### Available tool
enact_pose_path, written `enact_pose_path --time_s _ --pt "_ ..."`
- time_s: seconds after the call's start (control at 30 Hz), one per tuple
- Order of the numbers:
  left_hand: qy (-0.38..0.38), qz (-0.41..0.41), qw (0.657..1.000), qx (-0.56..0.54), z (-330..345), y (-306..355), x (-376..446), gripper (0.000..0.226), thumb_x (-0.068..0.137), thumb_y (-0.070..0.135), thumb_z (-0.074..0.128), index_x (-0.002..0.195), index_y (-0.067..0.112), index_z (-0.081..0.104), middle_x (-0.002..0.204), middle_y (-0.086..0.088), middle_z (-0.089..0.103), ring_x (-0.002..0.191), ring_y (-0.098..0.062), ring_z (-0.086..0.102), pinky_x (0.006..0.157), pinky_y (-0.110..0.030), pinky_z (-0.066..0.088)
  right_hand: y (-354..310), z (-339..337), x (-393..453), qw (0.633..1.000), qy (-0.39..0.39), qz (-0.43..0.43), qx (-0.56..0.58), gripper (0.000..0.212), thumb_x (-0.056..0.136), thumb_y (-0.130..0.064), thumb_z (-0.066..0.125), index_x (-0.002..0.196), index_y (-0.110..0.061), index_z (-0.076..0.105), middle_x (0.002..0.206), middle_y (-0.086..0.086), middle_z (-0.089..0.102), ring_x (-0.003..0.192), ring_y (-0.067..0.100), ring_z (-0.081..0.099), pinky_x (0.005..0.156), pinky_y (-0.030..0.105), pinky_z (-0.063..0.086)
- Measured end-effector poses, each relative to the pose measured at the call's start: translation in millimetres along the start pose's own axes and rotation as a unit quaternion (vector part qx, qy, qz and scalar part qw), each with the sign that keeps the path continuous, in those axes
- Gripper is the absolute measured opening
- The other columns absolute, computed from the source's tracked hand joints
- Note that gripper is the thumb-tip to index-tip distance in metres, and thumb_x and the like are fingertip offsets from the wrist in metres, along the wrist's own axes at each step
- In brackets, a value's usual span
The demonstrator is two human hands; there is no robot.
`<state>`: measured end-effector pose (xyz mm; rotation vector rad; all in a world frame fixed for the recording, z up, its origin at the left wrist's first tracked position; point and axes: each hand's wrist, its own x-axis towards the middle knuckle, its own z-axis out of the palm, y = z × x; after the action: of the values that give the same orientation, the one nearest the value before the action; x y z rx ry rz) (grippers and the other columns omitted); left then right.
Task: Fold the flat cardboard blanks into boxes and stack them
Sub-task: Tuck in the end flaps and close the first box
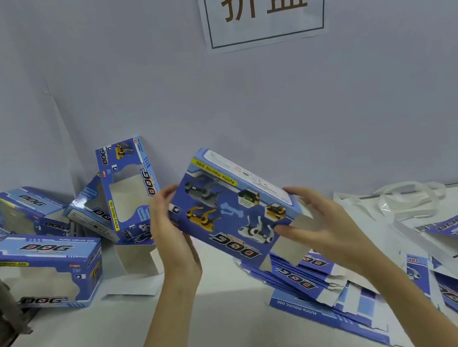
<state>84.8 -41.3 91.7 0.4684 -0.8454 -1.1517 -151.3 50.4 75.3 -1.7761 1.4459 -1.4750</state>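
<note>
One half-formed dog-toy box (pixel 226 203) gripped by my left hand (pixel 171 235) and right hand (pixel 312 220); loose end flaps (pixel 294 240) may crease if forced.

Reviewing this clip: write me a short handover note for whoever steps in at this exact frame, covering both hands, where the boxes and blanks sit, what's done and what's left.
Left hand: holds the left end of the box in progress, raised above the table.
Right hand: grip on the right end, at its open flaps.
Done: several folded boxes lie loosely at the left by the wall, one upright, not neatly stacked.
Left: close the held box's end flaps, set it with the others, then fold the flat blanks piled at the right and stack everything.
</note>
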Motion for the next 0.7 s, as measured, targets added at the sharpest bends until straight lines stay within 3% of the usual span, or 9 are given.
enact_pose_path --time_s 0.1,0.17,0.23,0.33,0.43,0.47,0.53,0.6,0.7 --pt "-0.069 0.064 0.985 0.147 -14.2 -8.4 1.1 0.039 0.101 0.058 0.049 0.113 0.028 0.073 0.113 -0.002 0.076 0.103 -0.025 0.075 0.078 -0.038 0.063 5.6 -16.3 -1.8 0.995 0.025 -0.031 -0.089 0.078 0.077 -0.048 0.084 0.147 -0.043 0.049 0.138 -0.022 0.06 0.129 0.013 0.056 0.098 0.046 0.058" --pt "-0.143 0.088 0.962 0.216 -25.8 -9.3 4.0 0.065 0.093 0.073 0.051 0.132 0.023 0.063 0.126 0.009 0.07 0.117 -0.024 0.07 0.085 -0.036 0.063 8.1 -21.1 -2.1 0.988 0.032 -0.057 -0.14 0.08 0.077 -0.048 0.083 0.148 -0.044 0.046 0.139 -0.026 0.056 0.13 0.013 0.051 0.101 0.044 0.055" --pt "-0.197 0.082 0.948 0.237 -32.8 -7.4 7.3 0.086 0.082 0.089 0.051 0.143 0.03 0.054 0.13 0.013 0.067 0.122 -0.017 0.067 0.09 -0.029 0.061 11.3 -19.1 -1.1 0.975 0.04 -0.104 -0.193 0.08 0.08 -0.045 0.082 0.15 -0.043 0.044 0.141 -0.026 0.052 0.129 0.01 0.045 0.103 0.041 0.052" --pt "-0.229 0.083 0.93 0.274 -32.8 -9.2 6.0 0.068 0.08 0.083 0.062 0.134 0.041 0.059 0.123 0.007 0.07 0.117 -0.015 0.069 0.082 -0.026 0.062 14.7 -9.3 2.0 0.954 0.071 -0.167 -0.238 0.086 0.082 -0.031 0.085 0.156 -0.034 0.041 0.152 -0.007 0.046 0.138 0.013 0.036 0.111 0.038 0.048" --pt "-0.153 0.017 0.97 0.19 -32.7 -19.9 8.3 0.031 0.092 0.044 0.071 0.118 0.027 0.07 0.118 -0.005 0.075 0.113 -0.028 0.072 0.08 -0.037 0.064 13.4 -1.4 4.5 0.951 0.151 -0.196 -0.185 0.099 0.079 -0.03 0.089 0.162 -0.024 0.035 0.167 0.004 0.026 0.155 0.012 0.025 0.12 0.015 0.029" --pt "-0.117 -0.038 0.984 0.128 -32.3 -22.8 8.9 0.03 0.093 0.033 0.071 0.12 0.02 0.071 0.12 -0.011 0.075 0.113 -0.032 0.072 0.08 -0.04 0.065 12.4 1.8 4.7 0.952 0.176 -0.187 -0.169 0.105 0.079 -0.033 0.089 0.164 -0.023 0.029 0.17 0.003 0.02 0.159 0.013 0.02 0.121 0.014 0.023" --pt "-0.061 -0.15 0.987 -0.019 -32.2 -27.0 8.8 0.046 0.091 0.031 0.069 0.132 0.01 0.069 0.128 -0.016 0.073 0.109 -0.032 0.074 0.079 -0.041 0.065 13.2 8.9 4.8 0.958 0.204 -0.145 -0.138 0.112 0.08 -0.044 0.085 0.167 -0.026 0.017 0.173 -0.001 0.013 0.161 0.013 0.014 0.124 0.024 0.021" --pt "-0.063 -0.227 0.965 -0.116 -32.4 -30.7 7.3 0.048 0.094 0.036 0.063 0.134 0.01 0.07 0.131 -0.017 0.071 0.109 -0.033 0.074 0.085 -0.046 0.064 14.0 15.4 1.8 0.981 0.174 -0.069 -0.056 0.113 0.078 -0.055 0.079 0.166 -0.036 0.01 0.172 -0.004 0.02 0.158 0.013 0.024 0.124 0.034 0.029" --pt "-0.135 -0.299 0.939 -0.106 -29.9 -42.5 0.2 0.045 0.103 0.039 0.052 0.13 0.01 0.073 0.135 -0.018 0.069 0.12 -0.038 0.069 0.094 -0.053 0.059 12.8 26.5 -1.8 0.991 0.066 0.001 0.113 0.096 0.083 -0.052 0.072 0.16 -0.051 0.015 0.157 -0.006 0.047 0.141 0.011 0.053 0.099 0.02 0.054"
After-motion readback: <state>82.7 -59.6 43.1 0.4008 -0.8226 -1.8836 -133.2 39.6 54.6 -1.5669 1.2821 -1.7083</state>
